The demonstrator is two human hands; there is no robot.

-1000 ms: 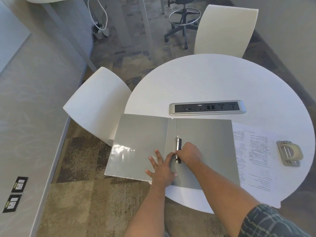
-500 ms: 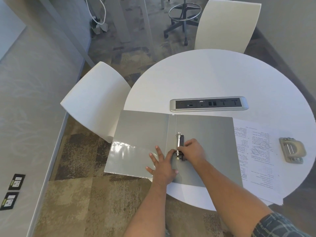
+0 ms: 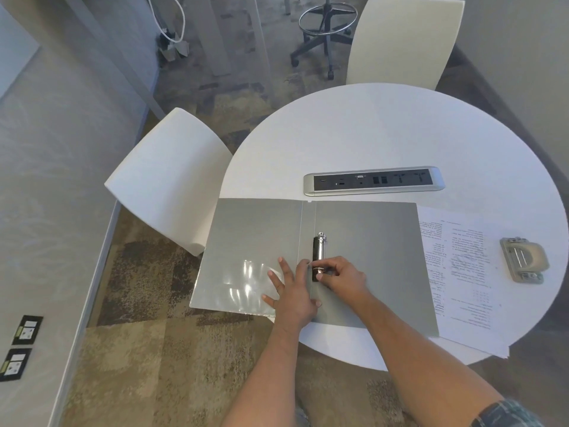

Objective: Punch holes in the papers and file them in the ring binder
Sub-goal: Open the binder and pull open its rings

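Note:
A grey ring binder [image 3: 369, 241] lies open and flat on the round white table [image 3: 385, 134], its left cover hanging past the table edge. Its metal ring mechanism [image 3: 319, 251] runs along the spine. My left hand [image 3: 291, 291] presses flat on the inside of the binder beside the spine, fingers spread. My right hand [image 3: 340, 277] pinches the near ring of the mechanism. Printed papers [image 3: 462, 272] lie to the right, partly under the binder's right cover. A grey hole punch [image 3: 523, 260] sits on those papers at the right.
A silver power and data socket strip [image 3: 374, 181] is set into the table just beyond the binder. One white chair [image 3: 172, 180] stands at the left, another white chair [image 3: 403, 41] at the far side. The papers overhang the near right table edge.
The camera view shifted slightly. My right hand's fingers have worked onto the near ring of the mechanism. My left hand stays pressed flat on the binder.

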